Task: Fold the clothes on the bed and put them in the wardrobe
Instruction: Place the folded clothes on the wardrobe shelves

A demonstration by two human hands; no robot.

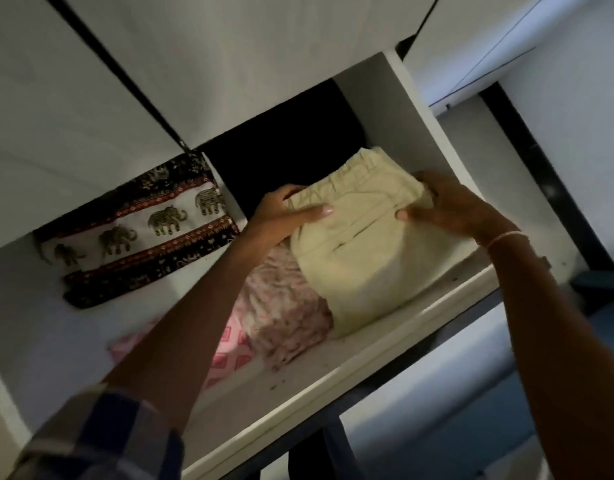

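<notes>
Found no legible text, label, brand or number anywhere; saw only elephant figures on the patterned bag (139, 233) at nine o'clock.

Left hand (285, 216), right hand (452, 209) gripping (arms raised)

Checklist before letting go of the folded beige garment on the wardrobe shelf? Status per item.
1. Left hand and right hand both grip the beige garment: ok.
2. Its lower edge rests on the shelf: ok.
3. Fold holds together: ok.
4. Sits behind the shelf's front lip, no overhang: ok.
5. Clear of the pink garment beside it: not ok, they appear to touch.
6. Room behind, toward the dark item: cannot tell.
</notes>
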